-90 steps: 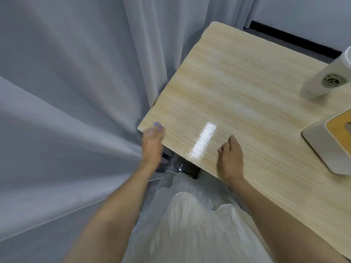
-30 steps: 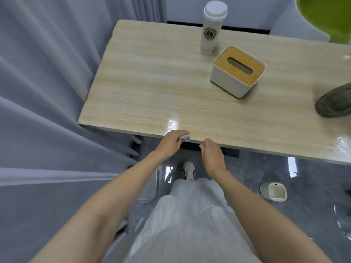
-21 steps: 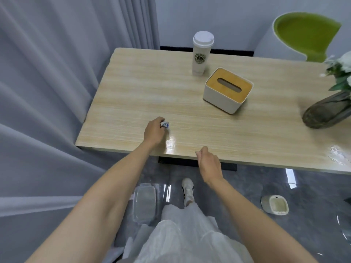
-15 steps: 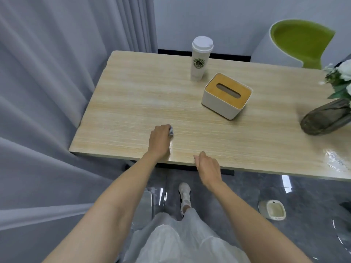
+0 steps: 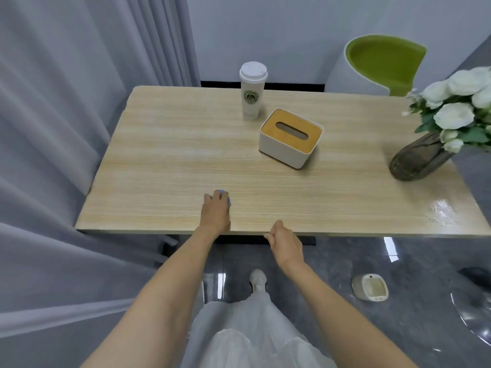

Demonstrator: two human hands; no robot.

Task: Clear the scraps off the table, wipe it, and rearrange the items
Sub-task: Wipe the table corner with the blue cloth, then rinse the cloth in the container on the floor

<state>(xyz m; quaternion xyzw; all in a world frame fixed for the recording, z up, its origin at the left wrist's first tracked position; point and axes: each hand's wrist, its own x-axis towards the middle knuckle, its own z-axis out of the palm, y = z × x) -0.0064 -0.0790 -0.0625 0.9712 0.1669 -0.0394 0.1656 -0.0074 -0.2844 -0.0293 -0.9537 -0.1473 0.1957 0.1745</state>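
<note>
Near the front edge of the wooden table (image 5: 159,155), the left hand (image 5: 215,212) is lying palm-down with its fingers curling over a small blue wad (image 5: 227,198). Only a sliver of the wad is showing past the knuckles, so whether it is a cloth or a crumpled wipe is not clear. The right hand (image 5: 285,243) is hanging just off the table edge, loosely curled and holding nothing, well apart from the left. Farther back, a lidded paper cup (image 5: 252,94) is standing upright just beside a tissue box (image 5: 291,138), and a dark glass vase (image 5: 419,158) of white flowers is sitting at the right end. The wad is probably light, soft and easily squashed, so it is likely bunching under the fingers rather than sliding flat; pressing with the fingertips and palm together should be giving more contact for wiping. For the rearranging, the cup looks light and tippy and is best taken round its middle, the box by its two long sides, and the vase, likely heavy and fragile, low on its body.
</note>
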